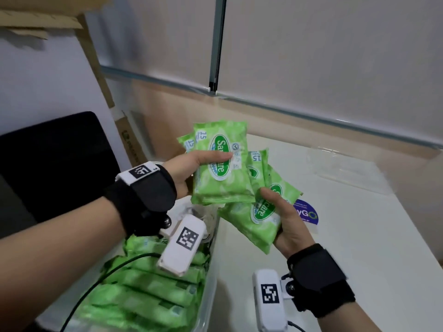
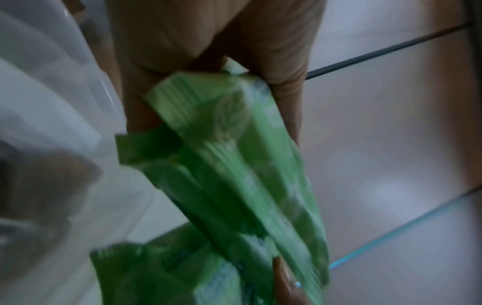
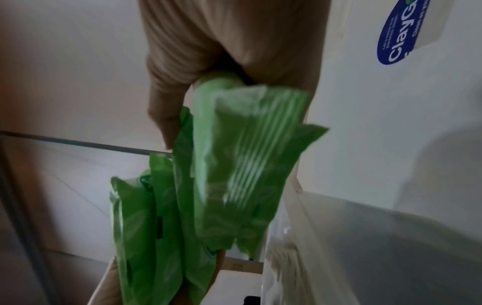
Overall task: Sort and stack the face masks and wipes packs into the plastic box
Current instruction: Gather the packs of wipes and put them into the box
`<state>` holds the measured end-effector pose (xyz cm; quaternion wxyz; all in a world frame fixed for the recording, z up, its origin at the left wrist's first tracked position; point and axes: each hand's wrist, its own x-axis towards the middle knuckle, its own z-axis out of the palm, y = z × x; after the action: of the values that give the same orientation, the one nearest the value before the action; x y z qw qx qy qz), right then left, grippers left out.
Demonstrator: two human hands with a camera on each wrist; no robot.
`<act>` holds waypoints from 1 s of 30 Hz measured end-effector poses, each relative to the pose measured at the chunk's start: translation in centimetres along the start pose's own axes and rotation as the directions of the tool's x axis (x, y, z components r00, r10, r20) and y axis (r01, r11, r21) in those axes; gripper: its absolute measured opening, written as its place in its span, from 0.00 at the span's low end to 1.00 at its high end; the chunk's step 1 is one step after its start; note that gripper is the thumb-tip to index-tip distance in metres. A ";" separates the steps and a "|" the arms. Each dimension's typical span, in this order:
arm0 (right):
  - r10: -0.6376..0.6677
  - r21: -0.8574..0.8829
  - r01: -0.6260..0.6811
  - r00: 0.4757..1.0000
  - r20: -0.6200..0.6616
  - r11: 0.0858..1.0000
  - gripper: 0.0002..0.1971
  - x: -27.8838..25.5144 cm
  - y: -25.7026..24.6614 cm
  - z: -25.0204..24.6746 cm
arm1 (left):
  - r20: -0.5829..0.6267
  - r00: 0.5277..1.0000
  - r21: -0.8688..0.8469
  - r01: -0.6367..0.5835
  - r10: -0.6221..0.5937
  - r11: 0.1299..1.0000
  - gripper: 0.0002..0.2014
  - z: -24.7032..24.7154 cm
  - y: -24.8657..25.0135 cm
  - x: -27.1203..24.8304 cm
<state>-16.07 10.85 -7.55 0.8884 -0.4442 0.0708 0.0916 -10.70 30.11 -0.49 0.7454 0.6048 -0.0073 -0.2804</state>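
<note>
The left hand (image 1: 191, 168) pinches a small fan of green wipes packs (image 1: 221, 161), thumb laid across the printed face and fingers behind, label toward the wearer — probably to square the packs up before they go down. The right hand (image 1: 285, 221) grips a second bunch of packs (image 1: 254, 219) from below, thumb on top, the packs splayed at different angles; the two bunches overlap or touch at their near corners, as if about to be merged into one stack. Both wrist views show the crimped pack ends bunched loosely in the palm, so the hold looks slack and a pack could slide out. Below the left wrist sits the clear plastic box (image 1: 211, 283), already carrying a row of green packs (image 1: 153, 283) standing on edge; its near wall runs just beside the white table (image 1: 359, 248). Room in the box seems to remain at the far end, under the left hand, though the wrist gear hides most of it. No face masks can be made out.
</note>
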 end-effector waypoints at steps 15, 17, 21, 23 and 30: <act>-0.045 -0.366 0.018 0.997 -0.066 0.931 0.10 -1.1 1.5 7.4 | 0.183 0.983 0.553 -0.074 -0.035 0.830 0.25 -5.8 1.0 -6.9; -0.037 -0.355 0.023 0.999 -0.033 0.935 0.15 -1.5 1.9 8.1 | 0.160 0.987 0.497 -0.068 -0.015 0.865 0.28 -7.1 0.6 -7.9; 0.026 -0.315 -0.018 0.999 0.019 0.949 0.19 -2.5 2.1 8.5 | 0.043 0.999 0.325 -0.030 0.017 0.945 0.30 -10.8 0.2 -10.4; 0.029 -0.331 -0.020 0.999 0.023 0.943 0.19 -2.8 2.1 8.3 | -0.054 0.993 0.419 -0.075 0.107 0.905 0.27 -12.5 0.1 -11.4; 0.038 -0.440 -0.021 0.999 0.032 0.898 0.27 -3.0 3.3 8.3 | -0.408 0.910 0.754 0.295 0.066 0.587 0.53 -15.2 -3.1 -11.6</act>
<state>-19.40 19.17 -4.49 0.7651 -0.6300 0.0375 0.1274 -16.43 48.31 -3.58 0.3579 0.9168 0.0574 -0.1676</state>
